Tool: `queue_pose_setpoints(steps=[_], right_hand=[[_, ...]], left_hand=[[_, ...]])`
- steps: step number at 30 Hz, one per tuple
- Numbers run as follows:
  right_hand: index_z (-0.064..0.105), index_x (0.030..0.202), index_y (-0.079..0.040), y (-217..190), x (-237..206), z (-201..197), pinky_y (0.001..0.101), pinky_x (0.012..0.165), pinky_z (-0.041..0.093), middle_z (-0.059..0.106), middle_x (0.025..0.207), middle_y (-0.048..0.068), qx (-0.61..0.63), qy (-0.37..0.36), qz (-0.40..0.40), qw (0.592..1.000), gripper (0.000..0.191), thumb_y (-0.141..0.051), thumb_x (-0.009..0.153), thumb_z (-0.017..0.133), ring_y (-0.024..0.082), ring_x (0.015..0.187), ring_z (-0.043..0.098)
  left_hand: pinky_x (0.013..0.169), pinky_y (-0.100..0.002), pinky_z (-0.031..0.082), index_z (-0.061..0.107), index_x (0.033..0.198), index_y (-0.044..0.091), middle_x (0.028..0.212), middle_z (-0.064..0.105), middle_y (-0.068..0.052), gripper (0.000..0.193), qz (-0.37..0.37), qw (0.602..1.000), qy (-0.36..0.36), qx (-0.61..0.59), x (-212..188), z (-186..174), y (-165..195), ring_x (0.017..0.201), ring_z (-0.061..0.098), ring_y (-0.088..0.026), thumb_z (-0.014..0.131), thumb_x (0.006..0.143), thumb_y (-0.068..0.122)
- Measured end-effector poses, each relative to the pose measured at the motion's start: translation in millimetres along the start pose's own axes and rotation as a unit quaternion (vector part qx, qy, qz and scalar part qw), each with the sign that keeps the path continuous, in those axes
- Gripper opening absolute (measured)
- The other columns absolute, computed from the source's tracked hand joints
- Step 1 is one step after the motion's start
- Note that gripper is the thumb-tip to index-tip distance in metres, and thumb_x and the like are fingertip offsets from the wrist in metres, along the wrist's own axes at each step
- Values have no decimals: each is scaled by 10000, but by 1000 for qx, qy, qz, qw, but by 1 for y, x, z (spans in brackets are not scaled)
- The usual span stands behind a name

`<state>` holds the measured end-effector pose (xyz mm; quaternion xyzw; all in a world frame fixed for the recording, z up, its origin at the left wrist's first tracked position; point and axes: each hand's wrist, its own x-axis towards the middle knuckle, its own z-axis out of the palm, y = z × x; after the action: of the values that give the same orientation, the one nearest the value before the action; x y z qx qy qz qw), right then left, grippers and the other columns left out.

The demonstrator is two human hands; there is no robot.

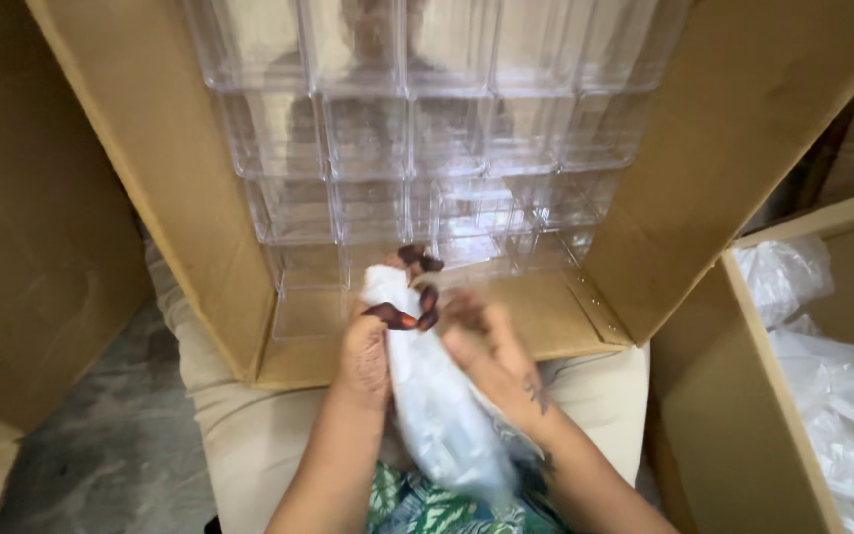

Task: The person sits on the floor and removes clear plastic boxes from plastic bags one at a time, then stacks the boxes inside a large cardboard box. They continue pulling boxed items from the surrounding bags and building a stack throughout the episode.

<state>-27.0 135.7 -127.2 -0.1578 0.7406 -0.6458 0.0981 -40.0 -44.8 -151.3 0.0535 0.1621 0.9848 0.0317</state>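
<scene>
My left hand [376, 336] grips the upper end of a clear plastic bag [437, 410] with something pale inside; its dark painted nails wrap around the bunched top. On the bag's right side my right hand [491, 356] presses with fingers spread, blurred by motion. Both hands hover over the front edge of a large open cardboard box [175, 188]. The box is filled with rows of clear plastic containers [417, 129], stacked in a grid.
A second cardboard box [743, 415] at the right holds several clear plastic bags [842, 396]. Another cardboard panel [32, 198] stands at the left. A cream cushion [239, 425] lies under the big box, on a grey floor [111, 455].
</scene>
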Motion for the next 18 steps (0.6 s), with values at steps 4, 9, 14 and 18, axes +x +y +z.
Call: queue_pose_setpoints(steps=[4, 9, 14, 18], right_hand=[[550, 1339, -63, -4, -9, 7, 252, 688, 535, 723, 969, 77, 114, 79, 145, 980, 469, -94, 903, 722, 100, 811, 652], [704, 962, -10, 3, -1, -12, 203, 579, 434, 665, 778, -15, -59, 172, 94, 979, 171, -162, 918, 769, 35, 680, 526], [696, 930, -16, 12, -7, -13, 185, 608, 424, 615, 770, -54, -27, 208, 35, 977, 187, -196, 976, 719, 16, 692, 499], [708, 909, -14, 13, -11, -10, 196, 616, 451, 632, 754, -54, -46, 159, 50, 985, 207, -213, 965, 713, 20, 701, 530]], left_hand=[[1000, -394, 527, 424, 1501, 145, 1358, 551, -169, 894, 3, 998, 29, 52, -7, 4, -22, 1172, 616, -284, 625, 644, -12], [987, -380, 518, 445, 1422, 140, 1299, 600, -79, 729, -37, 964, 102, 243, -13, 4, -39, 1179, 610, -206, 741, 774, -15], [830, -396, 590, 647, 1223, -55, 1082, 734, -155, 340, -75, 968, 219, 96, -14, -3, -35, 952, 710, -256, 745, 914, 47], [858, -357, 590, 666, 1190, 11, 1088, 728, -94, 413, -48, 966, 177, 180, -16, -8, -27, 969, 717, -199, 789, 797, -27]])
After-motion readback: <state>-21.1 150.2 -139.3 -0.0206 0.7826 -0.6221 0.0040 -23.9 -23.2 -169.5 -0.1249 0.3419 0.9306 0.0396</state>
